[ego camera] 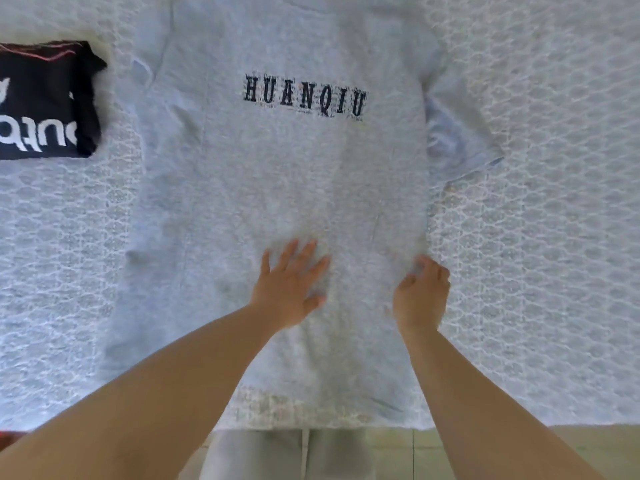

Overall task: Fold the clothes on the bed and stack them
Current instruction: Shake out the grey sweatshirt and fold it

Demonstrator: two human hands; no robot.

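Smoothing and gripping at the near end: left hand [289, 282] laid flat with fingers spread on the lower middle of the pale blue T-shirt [277, 174]; right hand [420, 292] at the shirt's right side edge, fingers curled and apparently pinching the fabric there, though blur hides the exact contact. Spread face up on the white patterned bed cover [536, 168], hem toward the bed's near edge, collar at the far end, printed word HUANQIU [304, 95] across the chest. Right sleeve [460, 140] splayed outward, slightly rumpled; left sleeve partly tucked beside the body. Further off, at far left, 1 dark folded garment [45, 102] with white lettering, apart from the shirt, likely the start of the stack. Judged light, soft and limp: no stiffness to hold a crease, prone to wrinkling and sliding on the cover when dragged. Best taken by pinching at side seam, shoulder and hem, with a flat palm pinning the body while 1 side folds inward.
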